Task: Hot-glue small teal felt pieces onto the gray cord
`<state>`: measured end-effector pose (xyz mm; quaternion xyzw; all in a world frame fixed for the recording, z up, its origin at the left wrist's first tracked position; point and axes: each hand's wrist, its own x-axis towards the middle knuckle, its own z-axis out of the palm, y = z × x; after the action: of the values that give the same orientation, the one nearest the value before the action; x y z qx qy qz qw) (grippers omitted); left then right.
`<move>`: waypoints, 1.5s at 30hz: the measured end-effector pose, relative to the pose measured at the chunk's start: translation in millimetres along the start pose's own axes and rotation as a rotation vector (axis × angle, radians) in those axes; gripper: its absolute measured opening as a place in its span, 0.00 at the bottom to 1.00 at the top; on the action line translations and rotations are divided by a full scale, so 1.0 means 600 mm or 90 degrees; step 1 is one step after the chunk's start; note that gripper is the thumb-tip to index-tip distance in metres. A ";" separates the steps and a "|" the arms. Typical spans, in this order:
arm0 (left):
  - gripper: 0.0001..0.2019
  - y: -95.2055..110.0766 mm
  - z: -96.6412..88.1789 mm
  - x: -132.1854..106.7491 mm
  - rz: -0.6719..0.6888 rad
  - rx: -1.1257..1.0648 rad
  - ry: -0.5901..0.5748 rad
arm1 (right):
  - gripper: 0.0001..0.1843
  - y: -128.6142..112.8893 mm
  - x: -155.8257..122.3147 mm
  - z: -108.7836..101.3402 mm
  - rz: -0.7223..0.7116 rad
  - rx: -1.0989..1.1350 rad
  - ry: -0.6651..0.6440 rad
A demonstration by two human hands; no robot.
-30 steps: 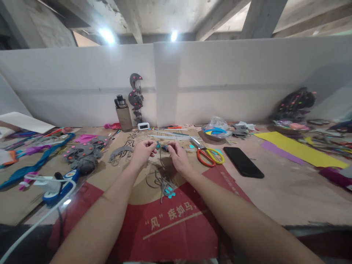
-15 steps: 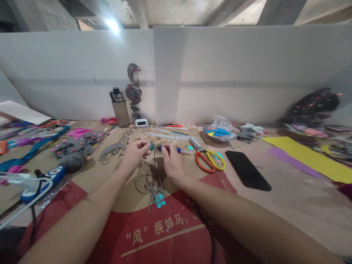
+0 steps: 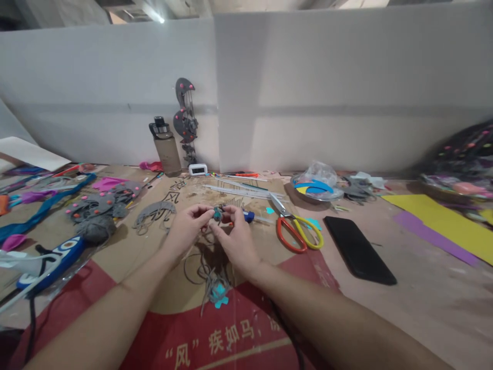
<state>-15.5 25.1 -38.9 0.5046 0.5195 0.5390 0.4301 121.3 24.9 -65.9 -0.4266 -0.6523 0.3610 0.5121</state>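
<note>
Over the middle of the table, the left hand and right hand were fingertip to fingertip, each grip pinched on a small teal piece held between them, equally close to both. Grey strands hung from it toward the near edge, their length running near-far; scissors lay just right of the right hand.

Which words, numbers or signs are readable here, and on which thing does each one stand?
"风" 疾如马: white print on the red part of the cardboard; the rest is hidden.
Black brush characters farther up the cardboard: too distorted to read.
Clock display: too small to read.
Blue tool marking: blurred.
</note>
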 end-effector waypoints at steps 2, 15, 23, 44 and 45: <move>0.13 0.005 0.005 -0.003 0.013 0.009 -0.005 | 0.18 0.000 0.004 -0.002 0.006 0.024 -0.009; 0.12 0.021 -0.005 0.005 0.134 0.011 0.056 | 0.12 -0.067 0.019 -0.089 -0.160 -0.128 0.092; 0.12 0.045 0.004 -0.011 0.097 -0.158 0.022 | 0.12 -0.029 0.016 -0.085 -0.069 -0.083 0.027; 0.14 0.036 0.025 -0.021 0.016 -0.176 -0.023 | 0.14 -0.018 0.009 -0.073 -0.072 -0.025 -0.063; 0.14 0.036 0.027 -0.023 0.018 -0.173 -0.028 | 0.15 -0.020 0.006 -0.068 -0.057 0.017 -0.074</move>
<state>3.3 11.7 -19.8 0.4604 0.4252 0.5992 0.4981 158.5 25.2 -44.8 -0.3684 -0.6943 0.3706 0.4949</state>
